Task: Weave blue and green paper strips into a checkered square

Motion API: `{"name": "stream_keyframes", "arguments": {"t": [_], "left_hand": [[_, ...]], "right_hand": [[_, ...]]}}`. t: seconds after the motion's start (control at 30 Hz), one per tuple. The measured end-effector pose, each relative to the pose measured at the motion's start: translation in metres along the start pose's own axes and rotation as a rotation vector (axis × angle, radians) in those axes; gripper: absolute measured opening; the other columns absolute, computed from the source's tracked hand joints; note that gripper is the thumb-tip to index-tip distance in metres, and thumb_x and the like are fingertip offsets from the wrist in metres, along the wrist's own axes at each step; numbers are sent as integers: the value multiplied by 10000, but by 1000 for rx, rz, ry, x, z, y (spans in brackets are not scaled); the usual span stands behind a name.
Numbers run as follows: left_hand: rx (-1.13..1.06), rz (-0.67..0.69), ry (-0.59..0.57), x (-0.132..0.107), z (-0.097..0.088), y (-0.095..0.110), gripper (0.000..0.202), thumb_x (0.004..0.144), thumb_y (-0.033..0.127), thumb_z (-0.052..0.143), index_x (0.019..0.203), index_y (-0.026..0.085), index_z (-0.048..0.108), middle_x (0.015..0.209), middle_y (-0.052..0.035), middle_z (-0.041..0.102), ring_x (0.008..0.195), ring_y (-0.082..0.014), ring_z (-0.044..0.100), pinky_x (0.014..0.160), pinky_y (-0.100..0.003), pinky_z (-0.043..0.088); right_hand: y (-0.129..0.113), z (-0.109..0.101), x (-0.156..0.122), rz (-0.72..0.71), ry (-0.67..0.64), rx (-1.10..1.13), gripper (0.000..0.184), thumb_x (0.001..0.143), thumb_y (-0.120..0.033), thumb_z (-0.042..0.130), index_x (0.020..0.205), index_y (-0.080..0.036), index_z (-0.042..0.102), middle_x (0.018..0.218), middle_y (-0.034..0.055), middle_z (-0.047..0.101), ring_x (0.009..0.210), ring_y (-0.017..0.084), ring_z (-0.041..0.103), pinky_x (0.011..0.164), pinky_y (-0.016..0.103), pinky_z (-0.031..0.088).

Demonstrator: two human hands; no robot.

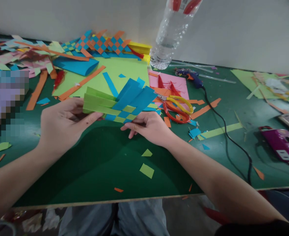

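Observation:
Between my two hands is a woven paper piece [124, 113] of blue and light green strips, held up above the green table. Its checkered part lies at the lower right, and loose strip ends fan out to the left and upward. My left hand [65, 119] is closed on the green strip ends, thumb in front. Under the woven corner, my right hand [148, 126] pinches the piece between thumb and fingers. Just right of it lie scissors [177, 109] with red and yellow handles. Finished woven paper fish [101, 44] in orange and blue stand at the back.
A water bottle [170, 36] stands at the back by the wall. To the right, a glue gun [192, 77] trails a black cord [226, 131] toward the front edge. A purple device [280, 144] sits far right. Green paper scraps [147, 171] and orange strips [37, 90] lie scattered about.

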State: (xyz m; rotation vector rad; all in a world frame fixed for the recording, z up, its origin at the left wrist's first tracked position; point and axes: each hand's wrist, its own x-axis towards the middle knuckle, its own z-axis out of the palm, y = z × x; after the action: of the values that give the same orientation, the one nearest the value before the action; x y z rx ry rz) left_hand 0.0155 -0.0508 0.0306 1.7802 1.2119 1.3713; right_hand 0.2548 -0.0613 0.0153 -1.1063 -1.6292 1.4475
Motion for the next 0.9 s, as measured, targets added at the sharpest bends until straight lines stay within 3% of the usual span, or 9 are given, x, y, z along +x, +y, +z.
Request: {"name": "stream_keyframes", "arguments": {"t": [0.13,0.23,0.33,0.5,0.63,0.77,0.9], "left_hand": [[24,-27,21,0,-3,2,182,762,260,819,938,215,812,797,63,819,671,-144,793,650,-212,668],[49,-30,27,0,-4,2,189,777,288,815,951,215,812,809,56,818,696,-147,792,640,-203,650],[64,-22,-18,1,-6,0,224,781,310,804,980,207,802,799,45,809,695,-156,783,632,-219,643],[83,-24,-80,3,-7,-6,263,770,357,797,975,193,787,743,24,775,595,-143,724,545,-210,602],[147,-9,-2,5,-8,-10,374,714,420,838,1000,186,782,654,49,686,540,-104,630,478,-169,523],[118,-63,26,7,-7,-13,490,670,486,860,1043,179,779,700,32,680,638,-134,647,555,-207,553],[85,-105,-9,10,-7,-10,299,673,427,848,825,191,746,624,41,620,556,-110,546,500,-200,472]], "right_hand": [[-2,-3,0,23,20,-31,235,849,-364,795,825,-189,638,913,68,810,695,166,770,674,306,634],[-5,-6,1,76,107,-65,507,723,-428,912,1077,-153,675,1051,110,783,831,212,779,755,348,665],[-9,-9,2,68,128,24,739,690,-508,924,1264,-146,632,1220,145,745,953,238,769,769,354,676],[-11,-11,4,-27,183,106,487,733,-592,867,962,-190,713,963,61,803,835,207,783,746,342,672],[-10,-10,5,-11,221,73,444,712,-604,874,775,-203,695,788,25,790,715,190,773,724,346,669],[-11,-8,4,-2,211,90,422,697,-576,893,780,-204,712,774,18,797,698,181,776,708,321,666],[-11,-7,4,-8,172,122,395,704,-534,903,825,-197,737,802,20,806,722,173,784,716,299,662]]}}
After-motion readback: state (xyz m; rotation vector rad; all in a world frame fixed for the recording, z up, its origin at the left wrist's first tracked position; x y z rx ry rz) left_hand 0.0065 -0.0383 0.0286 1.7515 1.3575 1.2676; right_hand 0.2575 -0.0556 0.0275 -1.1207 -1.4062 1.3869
